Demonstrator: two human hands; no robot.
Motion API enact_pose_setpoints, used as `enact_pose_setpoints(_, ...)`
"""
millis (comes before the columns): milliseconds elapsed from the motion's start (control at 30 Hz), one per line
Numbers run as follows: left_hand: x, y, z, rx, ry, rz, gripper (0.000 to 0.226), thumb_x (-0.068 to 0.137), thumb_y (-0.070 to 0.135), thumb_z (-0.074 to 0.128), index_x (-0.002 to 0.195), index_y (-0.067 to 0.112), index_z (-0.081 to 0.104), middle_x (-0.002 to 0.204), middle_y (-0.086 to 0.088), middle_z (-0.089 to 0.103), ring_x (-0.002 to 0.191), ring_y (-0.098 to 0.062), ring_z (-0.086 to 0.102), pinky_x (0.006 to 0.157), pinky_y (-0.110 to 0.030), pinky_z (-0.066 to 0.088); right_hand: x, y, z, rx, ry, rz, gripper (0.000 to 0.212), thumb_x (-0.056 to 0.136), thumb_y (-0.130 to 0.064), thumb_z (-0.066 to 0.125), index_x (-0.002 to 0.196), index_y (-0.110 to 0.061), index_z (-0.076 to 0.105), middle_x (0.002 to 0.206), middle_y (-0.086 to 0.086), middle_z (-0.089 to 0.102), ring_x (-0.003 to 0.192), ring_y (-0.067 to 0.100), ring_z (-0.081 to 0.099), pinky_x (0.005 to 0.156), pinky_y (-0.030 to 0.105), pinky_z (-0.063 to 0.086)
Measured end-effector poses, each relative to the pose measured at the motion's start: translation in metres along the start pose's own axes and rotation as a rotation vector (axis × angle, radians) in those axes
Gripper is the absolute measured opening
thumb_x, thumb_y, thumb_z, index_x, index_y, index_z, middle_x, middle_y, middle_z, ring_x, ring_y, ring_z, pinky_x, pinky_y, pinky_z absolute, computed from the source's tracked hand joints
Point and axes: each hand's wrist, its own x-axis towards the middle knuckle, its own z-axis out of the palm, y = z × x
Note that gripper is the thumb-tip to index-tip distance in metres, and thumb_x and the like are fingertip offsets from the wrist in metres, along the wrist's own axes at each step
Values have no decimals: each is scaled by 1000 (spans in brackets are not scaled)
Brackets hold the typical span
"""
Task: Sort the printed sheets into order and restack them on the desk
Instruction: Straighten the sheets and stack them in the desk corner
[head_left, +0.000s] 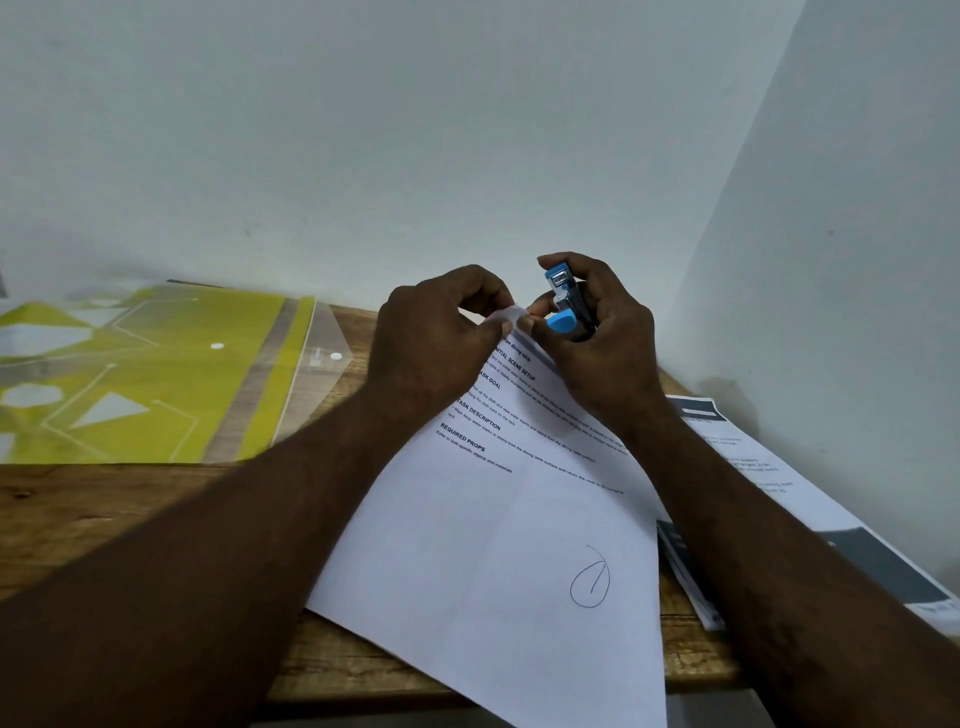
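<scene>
Here, the left hand pinches the far corner of the white printed sheet lying on the wooden desk, while the right hand curls tightly around a blue-and-metal stapler.

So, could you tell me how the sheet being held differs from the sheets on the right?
The held sheet is mostly white, with text and a penned circle; the right-hand sheets carry dark blocks. The left hand pinches the held sheet's corner; the right-hand sheets lie flat. Both are printed paper.
</scene>
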Motion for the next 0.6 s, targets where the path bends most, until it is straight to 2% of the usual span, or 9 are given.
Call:
enact_pose_setpoints(200,-1,2,-1,72,67,72,6,90,35,78,95,32,75,92,19,76,73,0,71,80,-29,58,0,0,-1,5,8,8,49,89,-17,84,133,-16,63,90,-6,76,86,12,72,86,28,59)
enact_pose_setpoints(433,1,-1,1,34,30,18,11,87,28,83,88,31,72,88,16,76,75,-3,72,81,-36,59,-1,1,1,2,-4,-3,48,89,-19,84,133,-15,63,90,-5,77,87,13,74,85,26,58)
enact_pose_setpoints(600,3,-4,1,-44,41,-36,17,81,36,86,86,29,71,82,16,74,78,-1,70,78,-35,59,-1,0,1,-6,-3,-9,49,89,-20,85,133,-15,63,91,-5,77,87,12,74,85,24,57)
